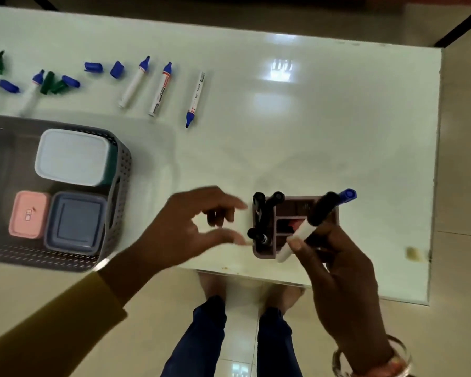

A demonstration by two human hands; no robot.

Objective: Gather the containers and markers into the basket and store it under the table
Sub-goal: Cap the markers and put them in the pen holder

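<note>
Near the table's [337, 110] front edge stands a small divided holder [297, 210] with black markers [264, 216] leaning in its left compartment. The right hand [346, 270] grasps two markers over the holder: a white-barrelled one [299, 235] and a black one with a blue cap [335, 202], both tilted with their far ends above the compartments. That reads as a hand either dropping them in or lifting them out; I cannot tell which. The left hand [185, 227] is empty, fingers spread and curled toward the holder's left wall, thumb low, as if to steady or lift it. It is blurred, so whether a fingertip touches the wall is unclear.

At the left, the grey basket [120, 170] sits on the table and already holds three lidded containers: a white-lidded one [71, 156] at the back, a pink one [29, 213] and a blue-grey one [76, 221] in front, packed side by side to fill the floor.

Along the far left lie loose markers and caps, laid out apart: three white markers [158, 91] with blue ends, several blue caps [93, 67], and green pieces [49, 83]. These are not yet gathered, so much of the task remains, and the basket is not yet under the table.

Printing runs along the white barrels, with a red band on one, but none of it is legible. The pink lid bears a small mark, also unreadable.
</note>
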